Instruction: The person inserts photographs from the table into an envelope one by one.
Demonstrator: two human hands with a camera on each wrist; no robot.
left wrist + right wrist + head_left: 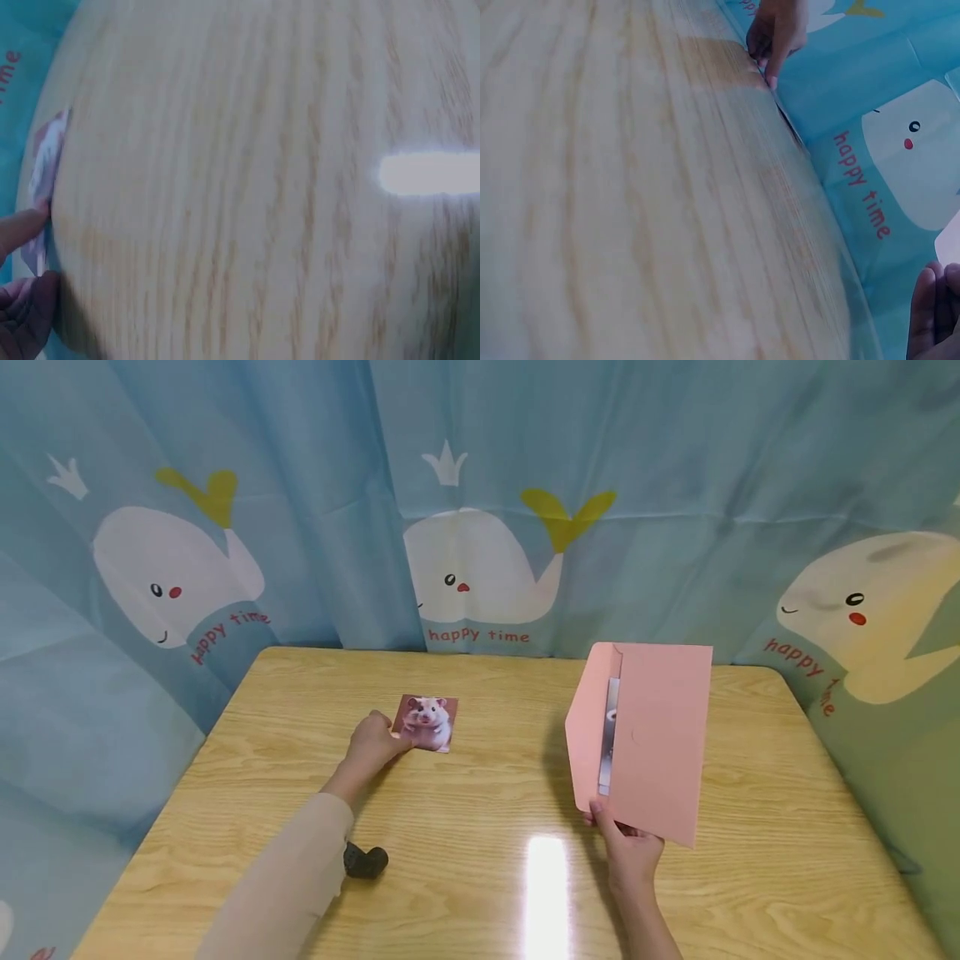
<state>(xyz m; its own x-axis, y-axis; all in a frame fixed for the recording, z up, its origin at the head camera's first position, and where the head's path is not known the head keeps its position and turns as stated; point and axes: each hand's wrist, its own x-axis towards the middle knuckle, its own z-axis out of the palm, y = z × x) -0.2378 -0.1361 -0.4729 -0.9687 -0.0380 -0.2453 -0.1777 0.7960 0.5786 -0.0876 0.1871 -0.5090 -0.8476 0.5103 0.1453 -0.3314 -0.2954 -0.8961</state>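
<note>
I am looking at the blue whale-print curtain [480,502] filling the whole upper half of the head view; "happy time" is printed in red under each whale, and the same words are showing at the right of the right-wrist view. Below it, the wooden table [480,877] is taking up the lower half, with a bright glare patch near bottom centre.

Right of centre, my right hand [628,850] is pinching the lower corner of the pink envelope [660,743] and holding it upright off the table, flap open to the left, with the edge of a card already showing inside the mouth.

Left of centre, my left hand [371,745] is closing fingertips on the near-left corner of the hamster photo [426,722], which is lying flat on the table, well apart from the envelope. I judge the step in hand to be picking up this photo; the next move, I think, calls for lifting it cleanly by that corner and lining its edge up with the envelope mouth.

A small dark object [365,861] is sitting beside my left sleeve; I cannot tell what it is.
</note>
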